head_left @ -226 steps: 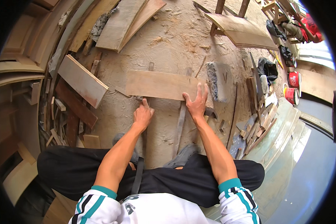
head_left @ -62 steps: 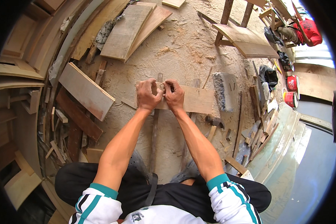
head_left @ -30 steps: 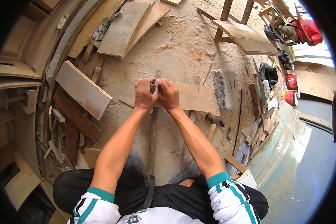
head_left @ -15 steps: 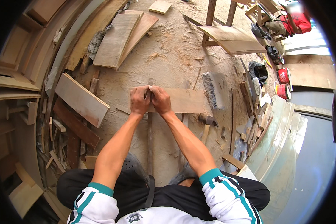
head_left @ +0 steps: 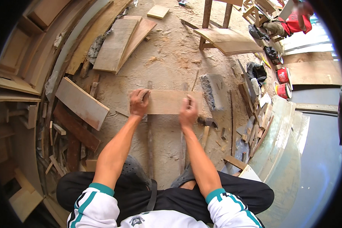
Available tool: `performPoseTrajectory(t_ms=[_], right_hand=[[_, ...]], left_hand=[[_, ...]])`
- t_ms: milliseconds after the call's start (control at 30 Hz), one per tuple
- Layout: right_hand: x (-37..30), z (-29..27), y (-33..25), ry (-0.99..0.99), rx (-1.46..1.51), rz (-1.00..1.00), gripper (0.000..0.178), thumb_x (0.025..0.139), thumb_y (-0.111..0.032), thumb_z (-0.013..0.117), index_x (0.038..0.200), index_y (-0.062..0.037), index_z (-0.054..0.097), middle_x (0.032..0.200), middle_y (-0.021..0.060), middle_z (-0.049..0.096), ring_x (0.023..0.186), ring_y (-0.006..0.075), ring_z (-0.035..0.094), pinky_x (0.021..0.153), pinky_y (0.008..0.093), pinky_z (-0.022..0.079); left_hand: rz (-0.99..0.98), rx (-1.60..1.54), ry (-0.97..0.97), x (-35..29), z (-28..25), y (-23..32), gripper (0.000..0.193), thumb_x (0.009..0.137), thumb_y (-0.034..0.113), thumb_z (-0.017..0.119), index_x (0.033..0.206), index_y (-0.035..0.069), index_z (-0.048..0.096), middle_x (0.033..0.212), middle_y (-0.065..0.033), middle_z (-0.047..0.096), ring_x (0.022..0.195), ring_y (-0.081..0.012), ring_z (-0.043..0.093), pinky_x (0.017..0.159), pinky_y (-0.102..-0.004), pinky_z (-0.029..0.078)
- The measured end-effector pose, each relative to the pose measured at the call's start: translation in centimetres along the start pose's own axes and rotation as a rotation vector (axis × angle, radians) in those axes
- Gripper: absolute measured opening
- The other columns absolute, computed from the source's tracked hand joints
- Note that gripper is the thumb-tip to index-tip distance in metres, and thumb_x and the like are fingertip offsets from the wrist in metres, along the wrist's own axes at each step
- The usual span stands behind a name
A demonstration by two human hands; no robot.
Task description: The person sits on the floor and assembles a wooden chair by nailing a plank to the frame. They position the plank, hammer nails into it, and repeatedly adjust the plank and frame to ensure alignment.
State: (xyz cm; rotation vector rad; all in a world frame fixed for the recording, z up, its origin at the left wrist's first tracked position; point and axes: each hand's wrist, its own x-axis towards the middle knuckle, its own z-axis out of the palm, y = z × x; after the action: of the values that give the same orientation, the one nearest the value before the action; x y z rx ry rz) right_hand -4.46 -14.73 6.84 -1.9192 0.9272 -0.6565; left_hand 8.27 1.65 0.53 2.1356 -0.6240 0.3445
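Note:
A short flat wooden board (head_left: 164, 102) lies crosswise in front of me, over two narrow wooden strips (head_left: 149, 138) that run along the ground. My left hand (head_left: 139, 102) rests on the board's left end with curled fingers; whatever is in them is hidden. Above the right part of the board is my right hand (head_left: 188, 113), thumb and fingers pinched together. What it pinches is too small and blurred to name. Just right of that hand, a hammer (head_left: 206, 131) with a pale wooden handle lies on the ground.
A rough-edged grey block (head_left: 212, 91) sits beyond the hammer. Wooden panels (head_left: 116, 45) and offcuts lie left, with a scrap pile (head_left: 260, 125) at right. A curved wooden panel (head_left: 231, 40) leans ahead. Red cans (head_left: 283, 90) and a seated person (head_left: 294, 22) are far right.
My hands were together near the board's left part. The right hand has moved right along the board, while the left has shifted slightly left and stayed at its end.

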Motion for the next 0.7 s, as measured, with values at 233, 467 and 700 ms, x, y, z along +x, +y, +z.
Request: performPoseTrajectory(t_ms=[233, 467, 700], right_hand=[[-3.0, -12.1, 12.7, 0.113, -0.678, 0.498, 0.047, 0.085, -0.036, 0.071, 0.113, -0.0011, 0.057, 0.115, 0.0226, 0.059, 0.111, 0.0383, 0.055, 0.096, 0.0476, 0.043], [-3.1, -14.1, 15.0, -0.121, -0.635, 0.418, 0.046, 0.085, -0.035, 0.07, 0.105, 0.0045, 0.057, 0.092, 0.0212, 0.067, 0.09, 0.0411, 0.065, 0.082, 0.0459, 0.052], [-1.4, -14.1, 10.0, -0.178, -0.045, 0.81, 0.029, 0.083, -0.017, 0.068, 0.094, 0.0062, 0.054, 0.073, 0.0159, 0.062, 0.056, 0.0219, 0.066, 0.043, 0.0336, 0.053]], left_hand=[[-0.068, -0.045, -0.008, 0.1, 0.2, 0.9, 0.01, 0.085, 0.013, 0.073, 0.093, 0.007, 0.073, 0.092, -0.0073, 0.071, 0.088, -0.0277, 0.064, 0.081, -0.038, 0.049], [-0.017, -0.057, -0.011, 0.5, 0.3, 0.8, 0.009, 0.084, 0.011, 0.074, 0.092, 0.008, 0.074, 0.092, -0.0073, 0.071, 0.089, -0.0276, 0.065, 0.08, -0.0378, 0.049], [-0.051, -0.062, -0.01, 0.5, 0.2, 0.4, 0.009, 0.084, 0.016, 0.074, 0.092, 0.012, 0.074, 0.092, -0.0037, 0.07, 0.092, -0.0256, 0.064, 0.085, -0.0388, 0.045]])
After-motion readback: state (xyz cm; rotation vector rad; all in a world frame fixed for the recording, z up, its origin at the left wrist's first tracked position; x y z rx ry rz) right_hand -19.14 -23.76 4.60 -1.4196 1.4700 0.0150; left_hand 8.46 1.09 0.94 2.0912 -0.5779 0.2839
